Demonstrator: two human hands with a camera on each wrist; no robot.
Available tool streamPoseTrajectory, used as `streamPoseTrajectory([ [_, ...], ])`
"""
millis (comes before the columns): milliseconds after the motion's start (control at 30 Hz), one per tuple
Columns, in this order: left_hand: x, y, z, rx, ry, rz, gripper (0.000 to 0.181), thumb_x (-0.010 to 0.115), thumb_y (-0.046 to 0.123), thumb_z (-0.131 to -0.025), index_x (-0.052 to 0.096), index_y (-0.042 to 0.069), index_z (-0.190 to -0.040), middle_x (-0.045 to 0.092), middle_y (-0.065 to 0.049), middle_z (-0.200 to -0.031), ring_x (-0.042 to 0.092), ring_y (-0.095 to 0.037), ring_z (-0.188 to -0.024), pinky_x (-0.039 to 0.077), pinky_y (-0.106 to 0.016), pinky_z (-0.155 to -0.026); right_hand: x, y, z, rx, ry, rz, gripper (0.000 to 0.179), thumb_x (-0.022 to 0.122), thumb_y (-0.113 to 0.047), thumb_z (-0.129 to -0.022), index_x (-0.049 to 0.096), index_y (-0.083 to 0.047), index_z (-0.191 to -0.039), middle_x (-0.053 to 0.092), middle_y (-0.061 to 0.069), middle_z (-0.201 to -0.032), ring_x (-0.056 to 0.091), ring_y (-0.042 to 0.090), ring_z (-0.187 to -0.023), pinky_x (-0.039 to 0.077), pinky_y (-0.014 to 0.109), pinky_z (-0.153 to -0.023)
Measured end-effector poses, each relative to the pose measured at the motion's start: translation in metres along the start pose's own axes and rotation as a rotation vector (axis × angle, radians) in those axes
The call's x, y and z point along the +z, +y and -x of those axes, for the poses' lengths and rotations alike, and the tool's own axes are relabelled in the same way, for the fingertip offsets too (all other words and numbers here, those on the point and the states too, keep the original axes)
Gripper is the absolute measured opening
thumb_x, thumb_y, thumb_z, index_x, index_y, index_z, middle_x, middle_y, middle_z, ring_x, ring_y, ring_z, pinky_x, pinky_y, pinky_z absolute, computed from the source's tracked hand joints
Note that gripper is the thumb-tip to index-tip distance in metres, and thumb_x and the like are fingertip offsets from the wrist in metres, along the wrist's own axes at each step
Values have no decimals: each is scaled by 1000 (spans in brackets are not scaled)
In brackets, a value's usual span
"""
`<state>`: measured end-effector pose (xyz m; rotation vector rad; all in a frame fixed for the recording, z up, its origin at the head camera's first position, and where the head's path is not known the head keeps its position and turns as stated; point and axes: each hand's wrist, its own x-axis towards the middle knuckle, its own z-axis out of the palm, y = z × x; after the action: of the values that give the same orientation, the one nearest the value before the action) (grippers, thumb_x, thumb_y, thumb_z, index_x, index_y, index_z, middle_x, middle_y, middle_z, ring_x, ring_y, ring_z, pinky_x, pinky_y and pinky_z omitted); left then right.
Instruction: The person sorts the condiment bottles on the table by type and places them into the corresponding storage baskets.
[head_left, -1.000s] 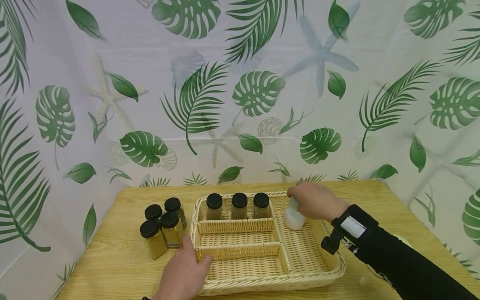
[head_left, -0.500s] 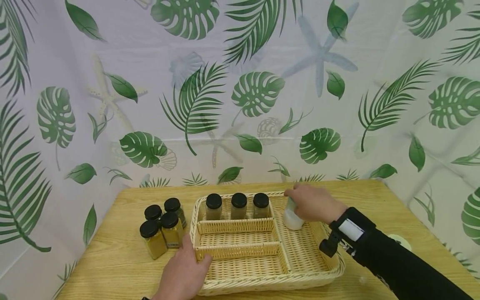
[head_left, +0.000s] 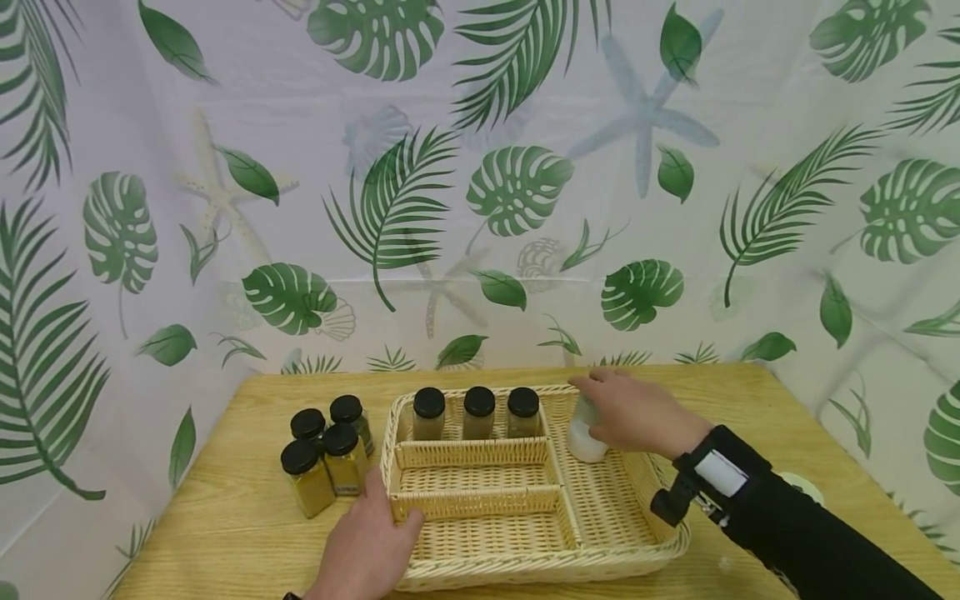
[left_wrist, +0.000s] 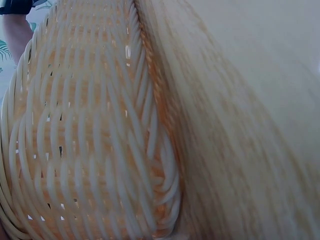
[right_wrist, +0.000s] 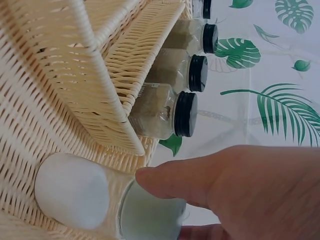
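A divided wicker basket [head_left: 480, 502] stands on the table. At its left side, my left hand [head_left: 369, 537] holds the rim, thumb over the inner edge and fingers along the outside. In the left wrist view, the woven basket wall [left_wrist: 90, 125] fills the left half. My right hand [head_left: 637, 414] is at the back of the long right compartment, holding a jar [head_left: 587, 440] with a white lower part and a pale green top. In the right wrist view, the thumb lies against the green end of that jar [right_wrist: 72, 190], other fingers partly hidden behind it.
Three black-lidded spice jars [head_left: 478, 412] stand in a row in the back left compartment. Several more jars with black lids [head_left: 322, 454] cluster on the table [head_left: 217, 517] left of the basket. A pale round disc [head_left: 801, 486] lies right of the basket, beside the sleeve. A leaf-patterned cloth [head_left: 480, 208] hangs behind.
The right hand stays at the jar; its fingers look a little straighter and the wrist has shifted slightly right. The left hand and basket have not moved.
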<state>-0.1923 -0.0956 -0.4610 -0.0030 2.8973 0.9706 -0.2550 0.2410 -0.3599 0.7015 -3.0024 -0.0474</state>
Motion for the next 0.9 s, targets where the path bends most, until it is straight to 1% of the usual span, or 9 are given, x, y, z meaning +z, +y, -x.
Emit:
streamPoseTrajectory([
  [67,0,-1,0,-4,-4,4,83,58,43,-87,20,-6,-143,59,-27,-117,61,-30,-88,51,-49,-70,-3,2,6,-4,15,-21,66,77,-22,-77,51,-3,-134,55,22,-124,51,36,-106,54,44,-67],
  [200,-1,-1,-1,-6,-12,11,82,57,44,-87,21,-5,-142,60,-25,-116,61,-28,-85,51,-48,-69,-9,9,20,-3,37,-49,69,78,-21,-75,50,-1,-135,54,24,-126,52,36,-105,54,43,-65],
  [267,-1,0,-1,-2,-13,13,81,56,45,-87,22,-5,-142,61,-24,-114,61,-26,-82,51,-47,-66,-11,14,27,18,27,-62,73,77,-23,-76,46,-1,-138,51,26,-129,53,38,-105,54,41,-61],
  [333,0,0,-1,3,-10,15,79,56,45,-87,24,-5,-140,62,-23,-112,61,-24,-79,50,-45,-64,-12,19,33,51,9,-68,77,76,-26,-77,42,1,-140,49,27,-131,53,39,-106,54,42,-60],
  [467,0,-1,0,4,-5,13,78,56,45,-87,25,-5,-139,63,-22,-109,60,-22,-75,50,-44,-62,-15,31,48,108,-24,-64,84,74,-32,-79,34,6,-143,47,30,-133,51,42,-108,54,49,-67],
  [567,0,-2,0,3,-6,11,80,56,45,-88,24,-6,-140,62,-23,-110,61,-23,-77,50,-45,-63,-18,39,60,143,-53,-51,88,74,-36,-79,33,6,-143,47,31,-132,49,43,-110,52,52,-70],
  [667,0,-2,0,6,-5,6,83,56,46,-88,22,-6,-142,62,-24,-112,61,-26,-81,51,-46,-66,-21,48,73,161,-89,-40,87,73,-41,-78,37,5,-142,49,30,-129,51,43,-107,52,50,-67],
  [800,0,-3,-1,11,4,2,83,55,47,-88,21,-4,-144,62,-23,-114,61,-26,-84,50,-47,-67,-23,62,89,184,-172,-33,83,71,-50,-78,46,4,-136,51,31,-125,53,43,-103,52,49,-65],
  [900,0,-3,-1,10,6,6,82,56,46,-88,21,-3,-144,61,-23,-114,61,-26,-84,50,-47,-67,-21,73,100,212,-253,-42,82,68,-56,-77,51,3,-133,52,32,-124,52,44,-104,51,52,-68],
])
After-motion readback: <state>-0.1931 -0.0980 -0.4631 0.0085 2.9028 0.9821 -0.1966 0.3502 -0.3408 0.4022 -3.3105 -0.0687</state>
